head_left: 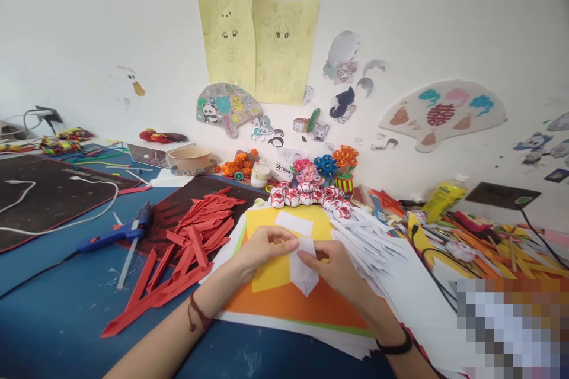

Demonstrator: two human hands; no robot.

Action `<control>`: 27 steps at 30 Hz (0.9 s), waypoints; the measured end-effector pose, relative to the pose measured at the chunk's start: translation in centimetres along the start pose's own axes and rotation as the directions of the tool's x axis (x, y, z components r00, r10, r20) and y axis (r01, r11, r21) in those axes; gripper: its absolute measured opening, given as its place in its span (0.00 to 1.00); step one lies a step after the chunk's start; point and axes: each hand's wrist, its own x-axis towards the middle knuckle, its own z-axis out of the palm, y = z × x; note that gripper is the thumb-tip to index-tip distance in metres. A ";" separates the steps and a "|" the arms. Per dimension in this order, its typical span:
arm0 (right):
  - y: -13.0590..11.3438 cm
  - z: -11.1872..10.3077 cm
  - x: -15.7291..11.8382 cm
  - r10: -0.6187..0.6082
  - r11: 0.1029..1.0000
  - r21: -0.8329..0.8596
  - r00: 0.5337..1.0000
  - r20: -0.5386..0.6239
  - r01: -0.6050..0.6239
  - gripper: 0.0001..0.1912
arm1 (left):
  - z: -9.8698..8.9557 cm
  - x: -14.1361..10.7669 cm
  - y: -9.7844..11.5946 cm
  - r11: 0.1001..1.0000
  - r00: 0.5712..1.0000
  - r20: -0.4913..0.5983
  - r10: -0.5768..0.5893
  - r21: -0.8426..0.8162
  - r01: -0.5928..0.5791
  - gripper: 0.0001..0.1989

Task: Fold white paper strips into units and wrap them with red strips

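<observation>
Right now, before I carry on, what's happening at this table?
A person's left hand and right hand hold a folded white paper piece, its pointed end toward the person. Just beyond, a white strip lies on a yellow sheet. Folded red strips are heaped to the left, near a blue glue gun; white pieces lie piled right.

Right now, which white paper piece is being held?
The pointed-ended folded piece, between left hand and right hand; the rectangle on the yellow sheet and the white pile at right lie unheld.
</observation>
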 end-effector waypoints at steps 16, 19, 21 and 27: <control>-0.8 0.1 -0.2 0.052 0.980 0.184 0.989 0.141 -0.078 0.21 | 0.6 -0.2 -0.1 0.997 0.999 -0.034 -0.011 -0.070 0.008 0.19; -0.8 0.2 -0.2 0.045 0.983 0.170 0.990 0.137 -0.069 0.22 | 0.6 -0.2 -0.2 0.995 0.999 -0.035 -0.024 -0.095 0.021 0.20; -0.7 0.2 -0.2 0.049 0.981 0.179 0.988 0.144 -0.075 0.22 | 0.5 -0.2 -0.4 0.994 0.999 -0.018 -0.034 -0.100 0.032 0.19; -0.4 0.2 -0.2 0.074 0.959 0.260 0.987 0.142 -0.110 0.20 | 0.0 -0.1 0.1 0.986 0.993 -0.006 0.119 0.120 -0.117 0.15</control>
